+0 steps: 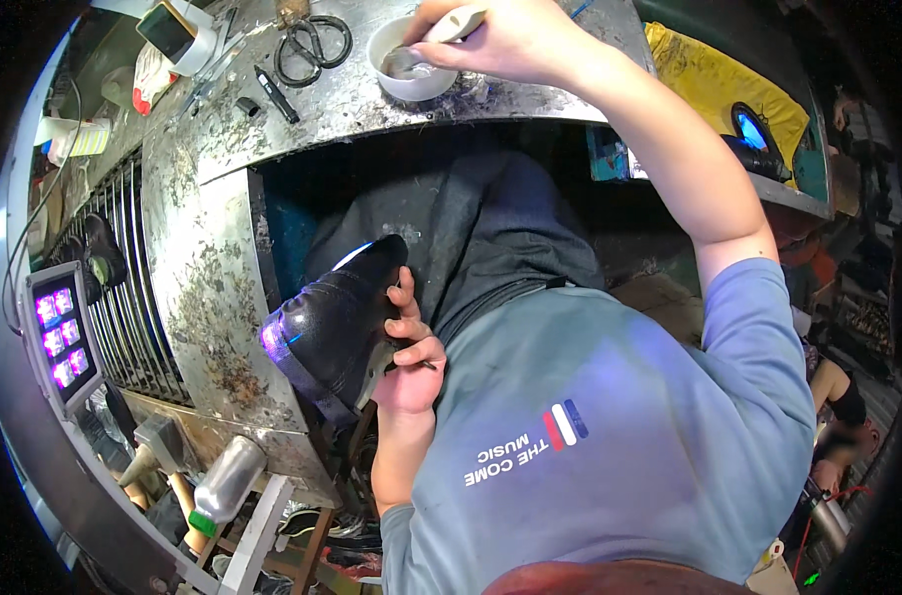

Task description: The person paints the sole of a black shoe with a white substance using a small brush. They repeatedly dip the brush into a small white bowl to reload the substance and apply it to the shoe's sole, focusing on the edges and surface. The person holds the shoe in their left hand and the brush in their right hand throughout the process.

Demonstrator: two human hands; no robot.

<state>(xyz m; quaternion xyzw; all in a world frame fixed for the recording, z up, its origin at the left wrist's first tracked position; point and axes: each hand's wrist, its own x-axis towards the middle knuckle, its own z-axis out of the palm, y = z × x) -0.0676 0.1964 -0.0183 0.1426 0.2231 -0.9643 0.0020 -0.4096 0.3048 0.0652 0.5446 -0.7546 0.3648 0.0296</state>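
Note:
My left hand (pixel 411 357) grips a black leather shoe (pixel 337 322) by its sole side, fingers curled round it. The shoe is held tilted beside my lap, just off the front edge of the metal bench (pixel 208 213). Stretched over the bench, my right hand (pixel 495 45) is closed on the pale handle of a brush (pixel 459 22). The brush reaches down into a white bowl (pixel 411 87) that stands near the bench's edge; its bristles are hard to make out inside. My right fingers are at the bowl's rim.
Black-handled scissors (pixel 312 50), a black marker (pixel 275 95) and a white container (pixel 198 45) lie left of the bowl. Further left are a barred rack (pixel 133 288) with shoes and a screen (pixel 64 332). A silver bottle (pixel 231 481) stands lower left. Yellow sheeting (pixel 723 89) is at right.

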